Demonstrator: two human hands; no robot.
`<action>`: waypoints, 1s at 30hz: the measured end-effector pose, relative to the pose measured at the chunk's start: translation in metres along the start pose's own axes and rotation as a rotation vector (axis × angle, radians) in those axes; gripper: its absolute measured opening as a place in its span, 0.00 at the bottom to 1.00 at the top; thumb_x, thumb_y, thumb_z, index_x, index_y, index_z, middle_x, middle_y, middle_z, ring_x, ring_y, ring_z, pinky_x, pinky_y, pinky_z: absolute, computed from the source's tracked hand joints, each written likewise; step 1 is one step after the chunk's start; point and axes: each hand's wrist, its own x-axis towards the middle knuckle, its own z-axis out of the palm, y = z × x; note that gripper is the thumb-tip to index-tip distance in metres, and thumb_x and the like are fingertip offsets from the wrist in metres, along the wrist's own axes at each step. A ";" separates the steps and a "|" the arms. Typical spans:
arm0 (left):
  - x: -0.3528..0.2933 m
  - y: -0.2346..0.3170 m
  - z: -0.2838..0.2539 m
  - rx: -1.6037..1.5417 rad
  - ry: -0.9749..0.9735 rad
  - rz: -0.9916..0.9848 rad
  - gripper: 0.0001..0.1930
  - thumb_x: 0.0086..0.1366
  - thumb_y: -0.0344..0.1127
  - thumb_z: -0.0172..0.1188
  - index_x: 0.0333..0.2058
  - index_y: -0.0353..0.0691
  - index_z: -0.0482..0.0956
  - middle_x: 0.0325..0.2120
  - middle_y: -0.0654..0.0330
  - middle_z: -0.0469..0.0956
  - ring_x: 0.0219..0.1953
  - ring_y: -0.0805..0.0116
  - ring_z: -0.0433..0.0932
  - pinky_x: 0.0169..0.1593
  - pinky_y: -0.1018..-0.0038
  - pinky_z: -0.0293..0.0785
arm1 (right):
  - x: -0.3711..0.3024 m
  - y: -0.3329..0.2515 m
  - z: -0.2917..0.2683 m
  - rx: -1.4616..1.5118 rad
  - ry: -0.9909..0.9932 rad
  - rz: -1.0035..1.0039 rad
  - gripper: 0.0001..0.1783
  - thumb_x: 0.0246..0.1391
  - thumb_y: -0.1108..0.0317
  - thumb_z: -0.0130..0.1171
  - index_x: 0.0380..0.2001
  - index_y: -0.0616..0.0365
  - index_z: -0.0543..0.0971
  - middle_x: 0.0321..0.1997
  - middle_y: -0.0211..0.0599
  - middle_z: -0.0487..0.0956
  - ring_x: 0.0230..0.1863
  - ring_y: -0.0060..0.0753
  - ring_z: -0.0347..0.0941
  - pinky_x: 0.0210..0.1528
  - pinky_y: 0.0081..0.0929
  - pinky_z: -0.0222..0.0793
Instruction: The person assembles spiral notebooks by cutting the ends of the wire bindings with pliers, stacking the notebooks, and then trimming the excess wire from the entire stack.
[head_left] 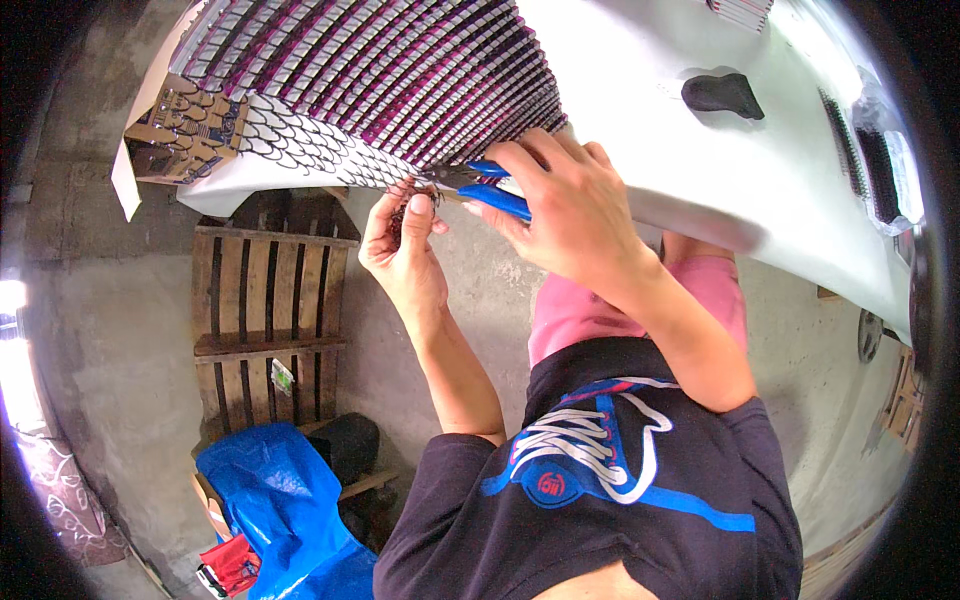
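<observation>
My right hand (pixel 575 205) is wrapped round a pair of blue-handled cutting pliers (pixel 495 199). Their dark jaws point left and reach the tips of the left fingers, at the near edge of the table. Dark thin loops (pixel 300 138) run in chains across the white surface to that spot. My left hand (pixel 408 265) is closed, thumb up, on a small bunch of dark brown looped strands (pixel 398 222). What exactly lies between the plier jaws is too small to tell. Beyond both hands spread many close rows of black and purple looped strands (pixel 400 75).
White sheeting (pixel 620 60) covers the table. A black flat object (pixel 722 95) lies on it at right, with a clear plastic bag (pixel 885 170) farther right. A cardboard box (pixel 190 130) is at far left. Below left are a wooden pallet (pixel 270 345) and blue tarp (pixel 275 490).
</observation>
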 end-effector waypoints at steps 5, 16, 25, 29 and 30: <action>0.000 -0.005 0.007 -0.045 0.059 0.009 0.08 0.59 0.26 0.60 0.38 0.31 0.77 0.33 0.56 0.79 0.27 0.77 0.73 0.27 0.82 0.69 | -0.002 0.009 0.013 0.093 -0.060 0.053 0.19 0.41 0.58 0.66 0.37 0.51 0.74 0.31 0.33 0.75 0.30 0.41 0.74 0.33 0.37 0.70; 0.001 0.006 0.006 0.046 0.033 0.031 0.11 0.60 0.26 0.59 0.43 0.33 0.76 0.34 0.60 0.78 0.28 0.80 0.74 0.26 0.84 0.70 | -0.001 0.006 -0.001 -0.039 0.133 -0.044 0.22 0.41 0.51 0.64 0.39 0.46 0.74 0.37 0.31 0.72 0.41 0.35 0.70 0.42 0.42 0.60; 0.001 0.005 0.005 0.056 -0.019 0.081 0.09 0.60 0.28 0.59 0.39 0.33 0.77 0.35 0.60 0.78 0.26 0.80 0.73 0.25 0.85 0.69 | 0.004 0.001 0.000 0.005 0.067 -0.050 0.19 0.41 0.56 0.65 0.34 0.52 0.74 0.31 0.34 0.74 0.35 0.37 0.74 0.36 0.36 0.66; 0.000 0.005 0.013 0.080 0.052 0.093 0.09 0.60 0.29 0.59 0.39 0.33 0.77 0.34 0.61 0.78 0.25 0.82 0.72 0.25 0.86 0.68 | 0.005 0.004 0.003 0.033 -0.023 -0.011 0.17 0.40 0.59 0.65 0.33 0.53 0.74 0.28 0.36 0.75 0.31 0.40 0.76 0.32 0.36 0.71; 0.000 0.005 0.013 0.093 0.071 0.082 0.09 0.60 0.28 0.59 0.40 0.33 0.77 0.34 0.61 0.78 0.25 0.82 0.72 0.25 0.86 0.68 | 0.005 0.004 0.003 0.024 -0.031 0.000 0.17 0.40 0.59 0.65 0.33 0.53 0.74 0.28 0.36 0.75 0.31 0.40 0.76 0.31 0.37 0.71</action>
